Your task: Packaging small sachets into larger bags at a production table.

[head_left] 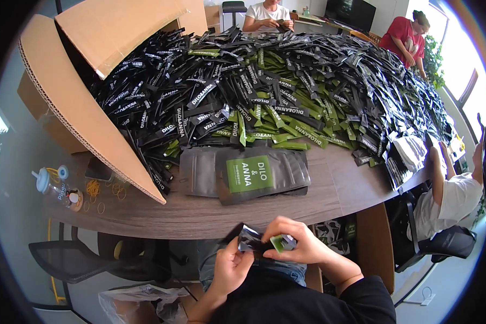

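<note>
Over my lap, just off the table's near edge, my left hand [233, 268] pinches a dark, shiny pouch [249, 238] between thumb and fingers. My right hand [303, 244] is closed around a small bunch of green and black stick sachets [283, 242], close against the pouch's right side. Whether the sachet ends are inside the pouch is hidden by my fingers. On the table ahead lie several flat black pouches [200, 171], overlapping, the top one with a green label [249, 174]. Behind them spreads a large heap of black and green stick sachets [243, 92].
A cardboard box [86, 116] leans its flap over the left. Near it are a clear bottle [47, 181], a phone [98, 169] and rubber bands [93, 188]. Another open box [375, 243] stands below, right. Three co-workers sit or stand around the heap. An office chair [73, 259] is left.
</note>
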The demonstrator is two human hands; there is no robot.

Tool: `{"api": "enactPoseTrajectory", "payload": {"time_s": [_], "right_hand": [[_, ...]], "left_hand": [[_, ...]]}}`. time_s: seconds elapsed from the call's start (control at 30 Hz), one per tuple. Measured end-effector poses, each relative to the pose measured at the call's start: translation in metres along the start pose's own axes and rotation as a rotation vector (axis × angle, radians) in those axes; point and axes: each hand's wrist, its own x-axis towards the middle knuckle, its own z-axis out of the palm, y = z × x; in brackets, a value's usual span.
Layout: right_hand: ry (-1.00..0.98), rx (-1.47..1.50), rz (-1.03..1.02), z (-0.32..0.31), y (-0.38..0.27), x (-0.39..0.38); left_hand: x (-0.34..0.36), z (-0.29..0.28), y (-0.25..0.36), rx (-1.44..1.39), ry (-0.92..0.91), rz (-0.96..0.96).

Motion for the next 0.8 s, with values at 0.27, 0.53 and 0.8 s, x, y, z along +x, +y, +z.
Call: {"api": "enactPoseTrajectory", "payload": {"time_s": [0.27, 0.53, 0.8], "right_hand": [[0.176, -0.563, -0.189, 0.021, 0.0, -0.004], [0.015, -0.009, 0.098, 0.016, -0.014, -0.006], [0.422, 0.241, 0.133, 0.015, -0.016, -0.006]], "left_hand": [[0.0, 0.009, 0.015, 0.824, -0.038, 0.309], [-0.013, -0.008, 0.033, 0.823, -0.118, 0.888], [0.004, 0.021, 0.005, 0.733, 0.031, 0.531]]}}
